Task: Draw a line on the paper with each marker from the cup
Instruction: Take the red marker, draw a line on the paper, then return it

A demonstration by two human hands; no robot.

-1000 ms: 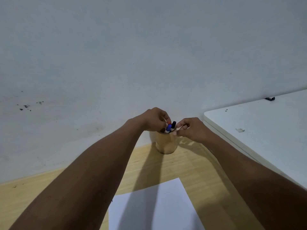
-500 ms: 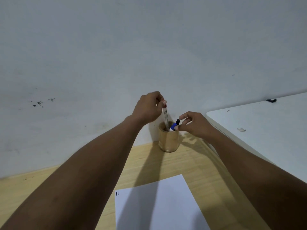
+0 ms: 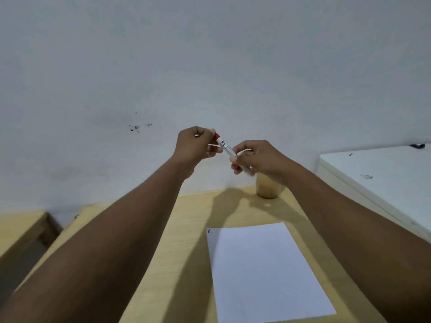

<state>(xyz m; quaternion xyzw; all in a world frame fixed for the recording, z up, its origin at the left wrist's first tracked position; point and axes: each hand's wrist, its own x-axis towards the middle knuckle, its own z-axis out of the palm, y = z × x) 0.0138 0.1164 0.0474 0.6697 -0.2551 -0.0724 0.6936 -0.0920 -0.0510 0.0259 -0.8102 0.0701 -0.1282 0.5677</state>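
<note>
Marker (image 3: 225,146) with its red cap is pinched in your left hand (image 3: 196,148) and right hand (image 3: 258,159), above the cup (image 3: 268,188) at paper's (image 3: 263,271) twelve o'clock.

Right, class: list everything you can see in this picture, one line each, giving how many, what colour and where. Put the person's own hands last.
Marker: one, white barrel with a red end, held in the air between both hands.
Cup: one, tan wood, at the back of the desk, partly behind the right hand.
Paper: one white sheet, on the desk near the viewer, two short dark strokes at its top left corner.
Desk: one, light wood, under the paper and cup.
White table: one, to the right.
Wall: pale grey, behind.
Left hand: grips the marker's red end.
Right hand: grips the barrel.
</note>
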